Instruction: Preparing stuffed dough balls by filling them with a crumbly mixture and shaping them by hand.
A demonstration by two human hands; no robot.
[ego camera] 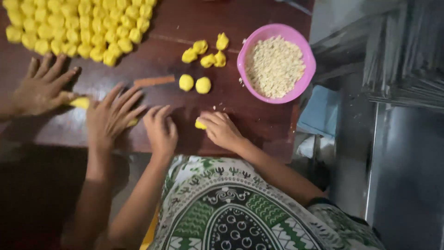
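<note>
1. The right hand (222,129) rests on the dark wooden table (185,28), fingers curled down over a small yellow dough piece (200,124). Only the piece's left end shows past the fingertips, so its long axis cannot be told.
2. That piece lies at the near edge of the table, just below the two round dough balls (194,84) and well left of the pink bowl (276,62).
3. The left hand (160,131) lies palm down on the table just beside the right, fingers together and slack, gripping nothing visible.
4. Two more hands belong to another person on the left. The nearer one (111,115) is spread flat, fingers fanned, pressing on a long yellow dough roll (82,102) that runs roughly left to right; the farther hand (41,88) is spread over the roll's left end.
5. The dough looks smooth, soft and bright yellow. A packed cluster of dough balls (78,25) covers the far left of the table, and four pinched, lumpy pieces (206,52) lie near the bowl.
6. The bowl is round plastic, filled with pale, crumbly grain-like bits.
7. A thin brown strip (154,81) lies flat on the table near the two balls.
8. A green-and-white patterned cloth (231,208) covers the person's lap.
</note>
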